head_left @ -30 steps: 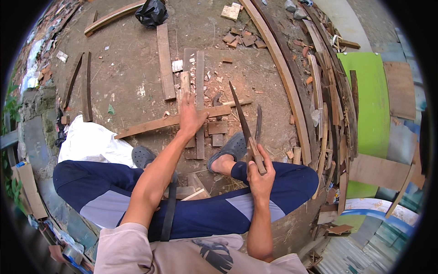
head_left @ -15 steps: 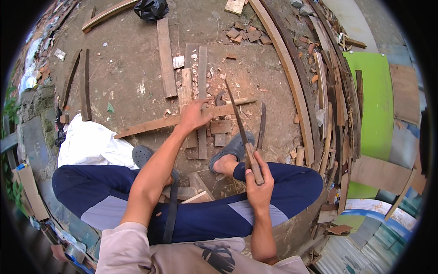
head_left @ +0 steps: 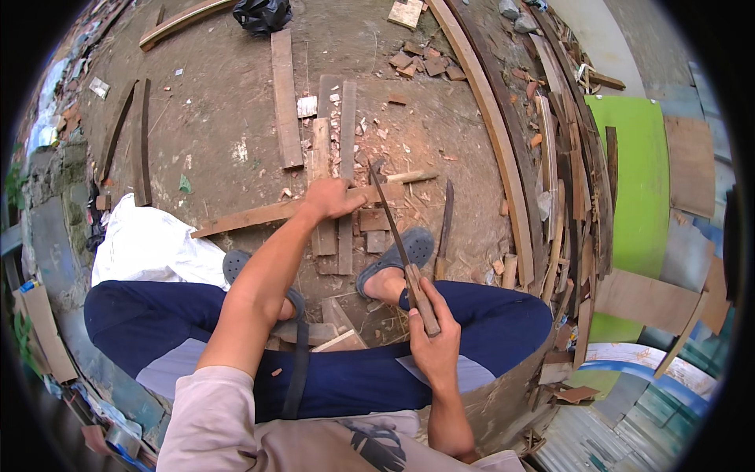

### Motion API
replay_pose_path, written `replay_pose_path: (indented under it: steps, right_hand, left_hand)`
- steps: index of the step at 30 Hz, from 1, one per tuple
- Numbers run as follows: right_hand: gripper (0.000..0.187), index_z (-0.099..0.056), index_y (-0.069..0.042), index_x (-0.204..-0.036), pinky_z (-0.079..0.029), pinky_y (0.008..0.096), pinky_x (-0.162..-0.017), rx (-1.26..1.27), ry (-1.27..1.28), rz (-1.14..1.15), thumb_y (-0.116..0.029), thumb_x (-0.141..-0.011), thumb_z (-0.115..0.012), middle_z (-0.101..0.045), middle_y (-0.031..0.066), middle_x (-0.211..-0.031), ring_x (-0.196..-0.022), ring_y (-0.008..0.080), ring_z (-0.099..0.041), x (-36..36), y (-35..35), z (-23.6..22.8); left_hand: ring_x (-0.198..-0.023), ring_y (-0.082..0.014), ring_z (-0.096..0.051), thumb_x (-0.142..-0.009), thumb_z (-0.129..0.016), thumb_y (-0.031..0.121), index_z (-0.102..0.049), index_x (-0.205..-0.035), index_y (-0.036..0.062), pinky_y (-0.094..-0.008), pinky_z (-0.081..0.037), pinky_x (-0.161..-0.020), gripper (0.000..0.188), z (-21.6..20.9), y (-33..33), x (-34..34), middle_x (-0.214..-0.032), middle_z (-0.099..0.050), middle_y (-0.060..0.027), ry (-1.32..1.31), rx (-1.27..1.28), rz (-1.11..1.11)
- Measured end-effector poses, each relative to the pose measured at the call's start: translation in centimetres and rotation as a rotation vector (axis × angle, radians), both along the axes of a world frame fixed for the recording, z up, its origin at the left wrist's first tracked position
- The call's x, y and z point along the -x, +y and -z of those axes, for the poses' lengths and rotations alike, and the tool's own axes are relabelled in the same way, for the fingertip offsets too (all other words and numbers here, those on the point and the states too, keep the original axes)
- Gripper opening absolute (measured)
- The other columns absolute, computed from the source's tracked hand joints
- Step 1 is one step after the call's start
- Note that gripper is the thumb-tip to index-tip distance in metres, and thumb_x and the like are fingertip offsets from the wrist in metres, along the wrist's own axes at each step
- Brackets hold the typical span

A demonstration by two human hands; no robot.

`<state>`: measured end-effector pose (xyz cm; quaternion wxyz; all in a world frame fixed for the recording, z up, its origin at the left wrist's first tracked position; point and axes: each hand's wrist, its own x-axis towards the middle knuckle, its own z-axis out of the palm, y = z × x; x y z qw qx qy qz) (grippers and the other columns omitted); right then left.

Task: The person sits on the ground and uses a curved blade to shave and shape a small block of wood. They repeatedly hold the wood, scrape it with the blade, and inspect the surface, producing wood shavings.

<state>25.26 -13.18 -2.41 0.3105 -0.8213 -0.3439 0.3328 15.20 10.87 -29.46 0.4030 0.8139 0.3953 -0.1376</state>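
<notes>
My left hand (head_left: 333, 198) is closed over a long wooden board (head_left: 252, 219) that lies slanting across other wood pieces on the ground. In my right hand (head_left: 437, 342) is a wooden-handled long blade (head_left: 391, 214), narrow and dark, pointing away over my foot. It shows nearly edge-on, so I cannot tell whether it is a saw or a machete. Its tip lies in view near the board's right end; contact cannot be made out. Beyond that end lies what looks like a hammer, its pale handle (head_left: 414, 176) showing.
A curved dark blade (head_left: 447, 220) lies right of my foot. Chips surround two upright-lying planks (head_left: 347, 141). A white sack (head_left: 153, 244) sits by my left leg. Long timbers (head_left: 503, 149) and a scrap-wood pile (head_left: 566, 173) line the right side.
My right hand has drawn back and slightly left, bringing the long blade nearer to me with its tip lower and further left. My left hand stays on the board, its fingers more curled.
</notes>
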Motion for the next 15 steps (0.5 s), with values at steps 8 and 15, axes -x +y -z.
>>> replay_pose_path:
  steps: [8, 15]
  right_hand:
    - [0.048, -0.056, 0.001, -0.141, -0.053, 0.0365, -0.095, 0.092, -0.03, -0.027, -0.003, -0.093, -0.062, -0.069, 0.0255, -0.125, -0.115, 0.0324, -0.07, 3.0, 0.1, -2.0]
    - [0.05, -0.055, 0.0, -0.142, -0.054, 0.04, -0.094, 0.016, -0.07, -0.075, -0.004, -0.093, -0.062, -0.067, 0.0291, -0.124, -0.115, 0.0398, -0.068, 3.1, -0.8, -1.1]
  left_hand:
    - [-0.091, -0.0404, -0.072, -0.072, -0.076, 0.063, -0.074, -0.098, -0.0001, -0.0514, -0.057, -0.083, 0.068, 1.7, -1.3, 0.9, -0.098, -0.074, -0.0231, -0.235, -0.295, 0.126]
    - [-0.089, -0.0388, -0.073, -0.068, -0.082, 0.049, -0.072, -0.101, 0.0019, -0.0489, -0.06, -0.079, 0.058, 1.7, -1.9, 0.6, -0.096, -0.073, -0.0218, -0.098, -0.229, 0.116]
